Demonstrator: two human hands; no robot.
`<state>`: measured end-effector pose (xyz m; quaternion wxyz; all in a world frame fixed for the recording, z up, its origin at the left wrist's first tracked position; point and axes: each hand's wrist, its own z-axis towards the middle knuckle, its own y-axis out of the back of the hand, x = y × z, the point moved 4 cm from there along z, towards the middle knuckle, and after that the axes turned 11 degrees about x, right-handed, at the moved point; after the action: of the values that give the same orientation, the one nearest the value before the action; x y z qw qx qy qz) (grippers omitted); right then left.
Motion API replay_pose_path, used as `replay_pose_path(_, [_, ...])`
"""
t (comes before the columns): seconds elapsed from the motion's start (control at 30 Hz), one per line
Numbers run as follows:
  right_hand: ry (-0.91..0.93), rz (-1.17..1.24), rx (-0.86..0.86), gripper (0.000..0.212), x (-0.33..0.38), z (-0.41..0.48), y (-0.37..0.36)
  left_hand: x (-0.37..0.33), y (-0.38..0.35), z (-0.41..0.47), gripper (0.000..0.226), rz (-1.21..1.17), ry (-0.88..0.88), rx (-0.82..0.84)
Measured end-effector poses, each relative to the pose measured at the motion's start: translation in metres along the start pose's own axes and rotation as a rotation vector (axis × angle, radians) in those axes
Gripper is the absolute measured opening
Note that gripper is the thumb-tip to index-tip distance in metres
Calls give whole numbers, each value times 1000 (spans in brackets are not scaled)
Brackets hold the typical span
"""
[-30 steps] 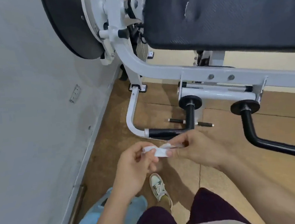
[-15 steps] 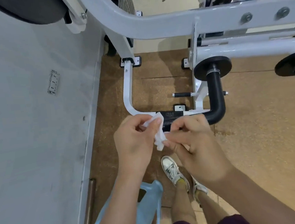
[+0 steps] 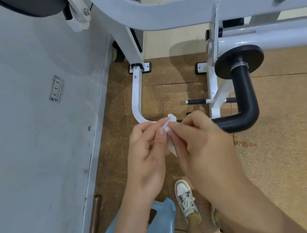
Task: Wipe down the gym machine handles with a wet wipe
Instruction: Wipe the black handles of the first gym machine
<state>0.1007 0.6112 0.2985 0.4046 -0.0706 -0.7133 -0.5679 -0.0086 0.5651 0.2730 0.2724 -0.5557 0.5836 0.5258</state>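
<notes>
The machine frame (image 3: 159, 18) across the top was glossy white-painted metal; the bent handle (image 3: 244, 90) at right looked matt, pebbled black; the floor (image 3: 284, 152) was rough, speckled, cork-like.

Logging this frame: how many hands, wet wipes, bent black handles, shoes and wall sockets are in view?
Hands: 2, left hand and right hand
Wet wipe: 1
Bent black handle: 1
Shoes: 2, one partly hidden
Wall socket: 1
Total: 7
</notes>
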Motion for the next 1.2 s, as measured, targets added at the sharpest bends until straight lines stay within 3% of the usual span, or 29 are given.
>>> replay_pose_path(0.1, [-92, -9, -70, 34, -6, 15, 3, 4, -1, 7, 34, 44, -22, 46])
replay_pose_path(0.23, [-131, 8, -111, 20, 2, -9, 0, -4, 4, -9, 31, 204, -218, -7])
replay_pose_path(0.3, [-138, 19, -113, 24, 4, -10, -3, -3, 5, -15, 33, 304, -270, 9])
replay_pose_path(0.43, [-149, 84, -98, 25, 4, -2, -7, -5, 6, -5, 37, 416, -270, 124])
replay_pose_path(0.57, [-74, -12, -61, 36, 7, -23, -15, -5, 13, 7, 30, 424, -240, 217])
replay_pose_path(0.67, [32, -52, -154, 19, 3, -14, -3, 0, 15, 5, 31, 280, -193, 191])
replay_pose_path(0.77, [8, -115, -72, 16, 7, 5, 4, 4, 15, -2, 33, 85, -155, 144])
replay_pose_path(0.9, [-51, -180, -94, 13, 9, -2, -4, 5, 13, -8, 38, 159, -174, 140])
replay_pose_path(1.0, [-27, -181, -147, 27, 9, -21, -12, 5, 17, -4, 36, 221, -153, 158])
replay_pose_path(1.2, [-96, -206, -85, 14, 10, 2, -9, 6, 18, 7, 25, -47, -46, 228])
